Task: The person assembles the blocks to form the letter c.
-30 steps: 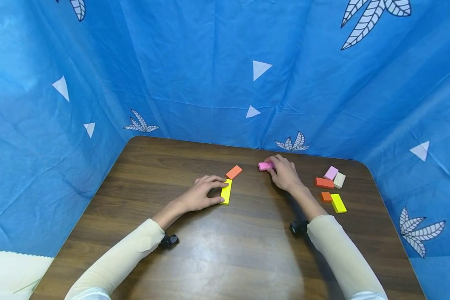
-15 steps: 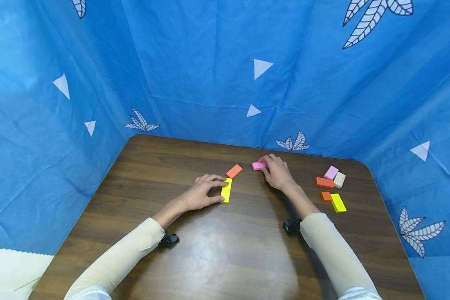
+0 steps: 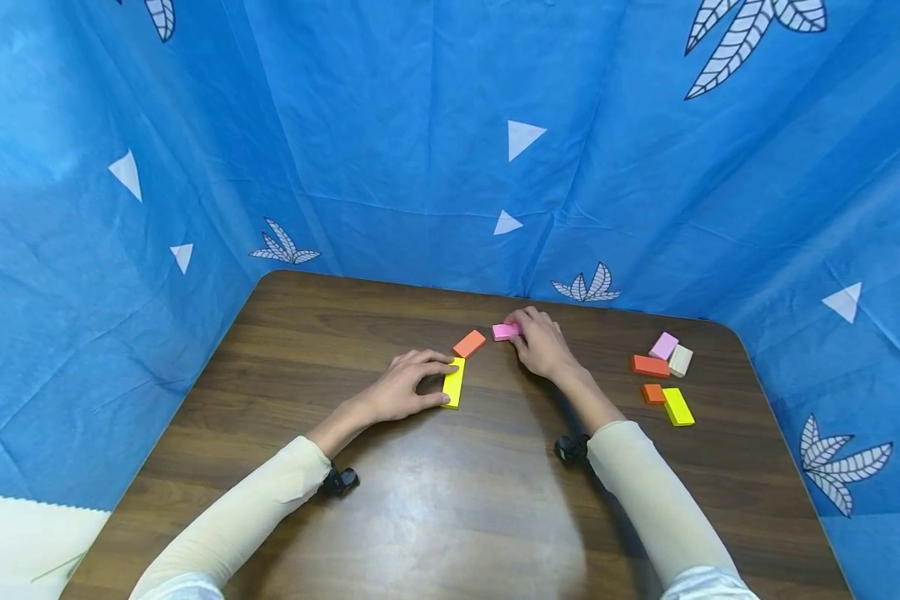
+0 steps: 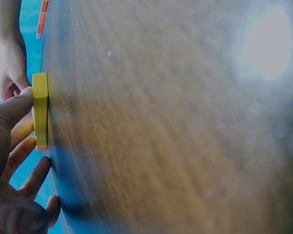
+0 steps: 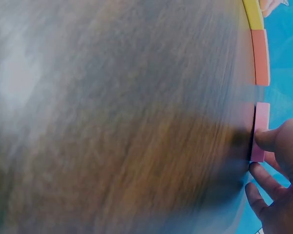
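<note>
Grainy wood table (image 3: 420, 517); left hand (image 3: 401, 387) pinches flat yellow block (image 3: 453, 382); right hand (image 3: 542, 343) pinches pink block (image 3: 504, 332).

Sleeves: long, close-fitting, pale cream, one on each arm, reaching down to the wrists.
Sleeve fabric: smooth and thin, with faint creases near the elbows.
Left wrist: a small black device (image 3: 339, 481) sits at the cuff, dark and blocky.
Right wrist: a matching small black device (image 3: 572, 447) sits at the cuff.
Left hand (image 3: 402, 388): bare, no glove, no ring or band in view.
Right hand (image 3: 542, 344): bare, no glove, no ring or band in view.
Upper arms: a lighter, whitish fabric shows at the lower edge of the head view.
</note>
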